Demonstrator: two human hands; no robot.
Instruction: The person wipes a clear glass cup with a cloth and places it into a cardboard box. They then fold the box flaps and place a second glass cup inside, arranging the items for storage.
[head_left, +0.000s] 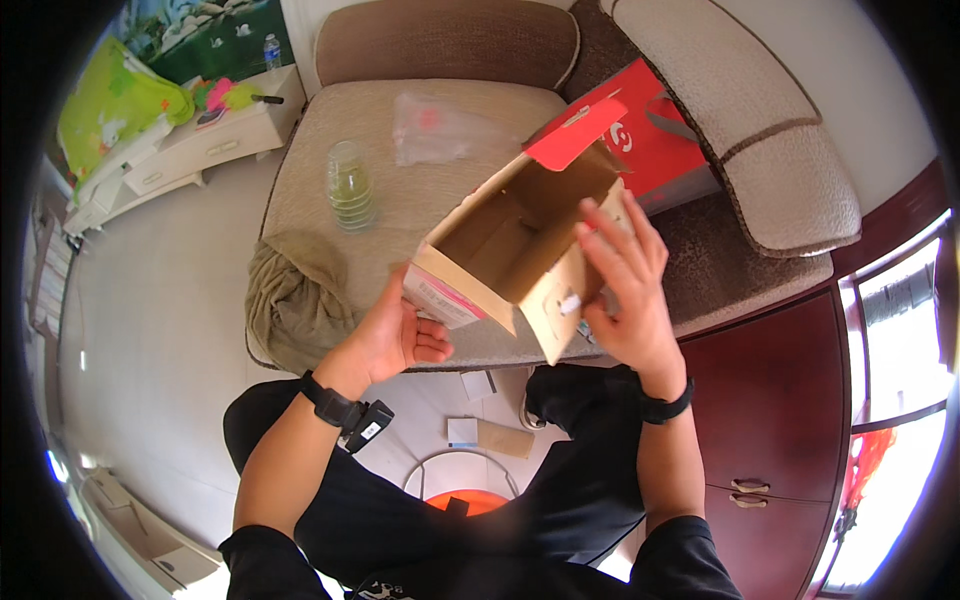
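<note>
An open cardboard box (525, 225) is tilted in front of me, its flaps spread and its brown inside showing nothing in it. My left hand (394, 330) supports its lower left corner, the thumb against the end panel and the other fingers curled below. Against the right side of the box rests my right hand (626, 277), fingers spread over the wall beside a flap. Beyond it, on the beige seat, stand a stack of clear greenish plastic cups (350, 186) and a crumpled clear plastic bag (435, 131).
A bunched olive cloth (296, 300) lies at the seat's left edge. Behind the box at right is a large red bag (652, 135) against the sofa cushion (757, 112). Flat cardboard pieces (504, 439) lie on the floor between my legs. A dark red cabinet (757, 390) stands at right.
</note>
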